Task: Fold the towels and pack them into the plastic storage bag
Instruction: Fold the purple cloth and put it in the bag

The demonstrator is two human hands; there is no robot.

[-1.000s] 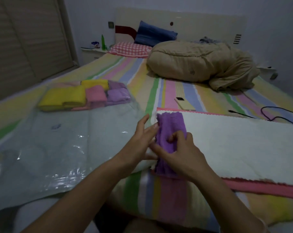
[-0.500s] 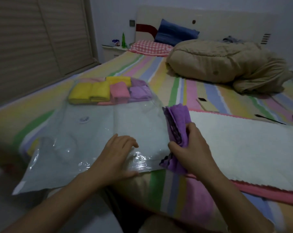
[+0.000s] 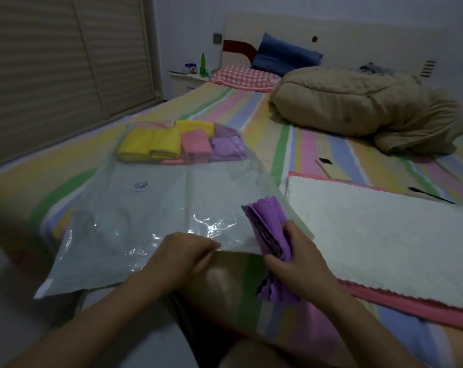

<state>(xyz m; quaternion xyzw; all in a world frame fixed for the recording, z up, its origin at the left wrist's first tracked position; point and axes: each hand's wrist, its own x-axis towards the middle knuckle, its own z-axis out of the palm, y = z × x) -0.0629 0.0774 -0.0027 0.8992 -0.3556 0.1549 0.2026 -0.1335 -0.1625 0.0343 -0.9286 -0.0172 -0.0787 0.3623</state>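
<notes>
striped sheets in pastel colours cover the bed [image 3: 278, 144] in front of you, with a beige duvet [image 3: 344, 102] bundled near the headboard beside a blue pillow [image 3: 286, 58] and a red checked pillow [image 3: 246, 78]. a green bottle [image 3: 203, 65] stands on the nightstand [image 3: 185, 81]; its label is too small to read. the plastic storage bag [image 3: 150, 208] lies flat on the left part of the bed, its near edge hanging over the side. the packed towels [image 3: 172, 147], yellow, pink and purple, sit folded at its far end. a round valve [image 3: 141, 186] shows on the bag, its markings too blurred to read. your left hand [image 3: 182, 257] has its grip pinched on the bag's near edge. your right hand [image 3: 296, 264] has its grip closed round the folded purple towel [image 3: 267, 221], held on edge just beside the bag's right corner. a white towel [image 3: 384, 235] with pink trim lies spread to the right.
</notes>
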